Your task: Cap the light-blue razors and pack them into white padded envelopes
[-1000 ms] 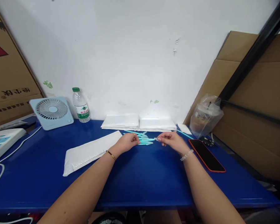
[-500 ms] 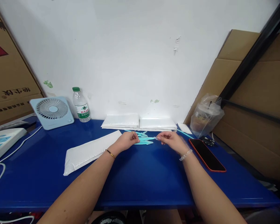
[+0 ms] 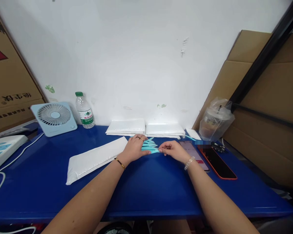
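Observation:
Several thin teal strips lie in a loose bunch on the blue table between my hands. My left hand rests over their left ends, thumb and fingers apart, the thumb on the nearest strip. With thumb and forefinger, my right hand pinches the right end of that nearest strip. What the strips are made for cannot be told. Left of my left hand lies a long white plastic packet, set at a slant.
Folded white packets are stacked in a left pile and a right pile by the wall. A lit phone, an orange-edged phone and a bagged drink cup stand right; a bottle, fan and power strip left.
My left hand has opened from a pinch and spread over the strips. My right hand has come slightly nearer me, to the nearest strip's end. A lit phone screen shows beside my right wrist.

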Demonstrator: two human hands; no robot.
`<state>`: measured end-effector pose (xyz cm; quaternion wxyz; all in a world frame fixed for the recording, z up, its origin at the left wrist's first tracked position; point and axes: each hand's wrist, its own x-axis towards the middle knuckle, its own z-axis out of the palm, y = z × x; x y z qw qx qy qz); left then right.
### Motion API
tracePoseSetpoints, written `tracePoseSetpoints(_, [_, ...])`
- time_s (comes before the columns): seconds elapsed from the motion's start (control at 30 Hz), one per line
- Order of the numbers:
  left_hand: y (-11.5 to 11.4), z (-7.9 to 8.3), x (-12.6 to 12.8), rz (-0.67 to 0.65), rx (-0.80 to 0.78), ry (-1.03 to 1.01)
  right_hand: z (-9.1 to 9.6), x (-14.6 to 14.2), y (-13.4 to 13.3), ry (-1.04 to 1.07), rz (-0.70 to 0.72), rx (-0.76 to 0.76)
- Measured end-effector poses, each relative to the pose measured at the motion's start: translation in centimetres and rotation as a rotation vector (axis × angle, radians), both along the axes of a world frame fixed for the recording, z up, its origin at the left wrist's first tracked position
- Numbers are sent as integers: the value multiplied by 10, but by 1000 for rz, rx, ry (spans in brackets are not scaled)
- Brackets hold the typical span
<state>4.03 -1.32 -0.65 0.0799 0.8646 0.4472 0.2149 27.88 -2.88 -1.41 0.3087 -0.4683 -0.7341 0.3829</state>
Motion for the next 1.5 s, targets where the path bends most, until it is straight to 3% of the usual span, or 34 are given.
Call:
tracePoseSetpoints(0.1, [5, -5, -1, 87, 32, 126, 0, -1, -1, -108, -5, 70])
tracePoseSetpoints(0.2, [7, -10, -1, 38, -45, 204, 2, -3, -4, -192, -30, 194])
tracePoseSetpoints(0.33, [3, -11, 2, -18, -34, 176, -1, -9, -5, -278, 27, 368])
tracePoseSetpoints(0.63, [6, -8, 0, 30, -61, 201, -19, -16, 10, -442, 69, 307])
tracePoseSetpoints(0.83, [-6, 1, 10, -101, -26, 239, -5, -21, 1, -559, 160, 414])
tracePoseSetpoints(1.03, [-19, 2, 23, -82, -29, 359, 7, -41, -14, -851, 106, 441])
tracePoseSetpoints(1.2, [-24, 0, 29, -76, -2, 358, 6, -48, -16, -930, 63, 477])
tracePoseSetpoints(1.33, [-24, 2, 31, -54, -19, 319, 17, -37, -18, -793, 54, 421])
tracePoseSetpoints(1.43, [-23, 3, 32, -8, -106, 141, 37, -23, -24, -448, 62, 400])
tracePoseSetpoints(1.5, [-24, 2, 35, -47, -153, -90, 50, -22, -31, -194, 25, 494])
